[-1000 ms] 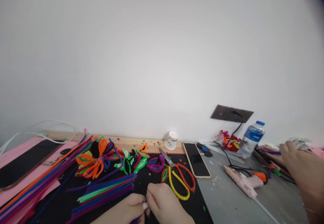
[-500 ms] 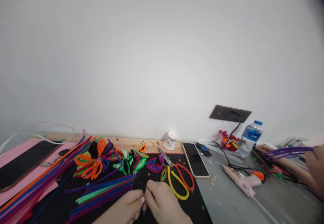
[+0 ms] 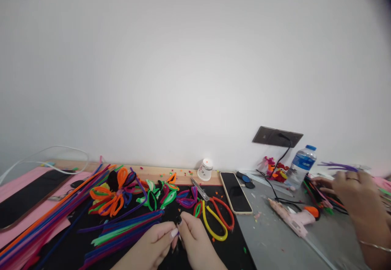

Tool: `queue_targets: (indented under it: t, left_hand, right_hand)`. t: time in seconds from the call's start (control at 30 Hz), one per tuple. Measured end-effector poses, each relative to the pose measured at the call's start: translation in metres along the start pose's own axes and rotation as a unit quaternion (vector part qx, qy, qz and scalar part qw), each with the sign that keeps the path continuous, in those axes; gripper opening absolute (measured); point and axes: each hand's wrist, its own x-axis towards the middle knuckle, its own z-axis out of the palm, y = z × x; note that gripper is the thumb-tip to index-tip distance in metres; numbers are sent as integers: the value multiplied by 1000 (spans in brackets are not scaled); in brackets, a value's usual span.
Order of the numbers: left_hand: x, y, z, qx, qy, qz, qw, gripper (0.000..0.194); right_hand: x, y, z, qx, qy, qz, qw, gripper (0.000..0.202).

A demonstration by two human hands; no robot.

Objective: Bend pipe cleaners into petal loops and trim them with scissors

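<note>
My left hand (image 3: 154, 241) and my right hand (image 3: 195, 239) meet fingertip to fingertip over the black mat (image 3: 241, 245). Both are pinched around something small, mostly hidden; a dark bit shows between the fingertips. Left of them lies a bundle of cut pipe cleaners (image 3: 128, 231) in blue, green and purple. Behind it sits an orange looped pipe-cleaner flower (image 3: 114, 196). Green looped pieces (image 3: 152, 196) and a purple looped piece (image 3: 187, 198) lie beyond my hands. Scissors with red and yellow handles (image 3: 215, 221) rest just right of my right hand.
A white cup (image 3: 205, 170) and a phone (image 3: 236, 192) stand and lie behind. Rightward are a pink glue gun (image 3: 293, 219), a bottle (image 3: 302, 166) and another person's hand (image 3: 354, 192) with purple pipe cleaners (image 3: 339, 166). Long pipe cleaners (image 3: 58, 209) lie left.
My fingertips have shifted slightly, and a dark bit now shows between them. The other person's hand has moved left and further into view, with the purple pipe cleaners.
</note>
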Motion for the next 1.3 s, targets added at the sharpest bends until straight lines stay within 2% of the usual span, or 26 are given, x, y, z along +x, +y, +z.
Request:
queue_targets:
  t: [0.13,0.33,0.47,0.7,0.9,1.07,1.2,1.3]
  left_hand:
    - [-1,3,0,-21,9,12,1000,47]
    - [2,-1,-3,-12,7,-2,1000,48]
    - [1,3,-2,10,22,-19,1000,51]
    - [-1,9,-2,28,52,-15,998,53]
    - [0,5,-2,33,54,31,998,49]
    - [3,-3,-4,19,50,46,997,43]
    - [5,-3,-4,0,43,63,997,43]
    - [5,-3,-4,-2,39,69,997,44]
  right_hand:
    - [2,5,8,115,17,56,992,36]
    - [4,13,6,181,-22,68,981,37]
    - [5,8,-3,139,-16,52,989,36]
    - [4,-5,-10,52,-31,2,998,22]
    - [5,-2,-8,51,-36,-2,998,21]
    - [6,5,-2,159,-46,56,985,21]
    - [8,1,3,301,-68,103,946,26]
    - [8,-4,3,360,-64,114,924,24]
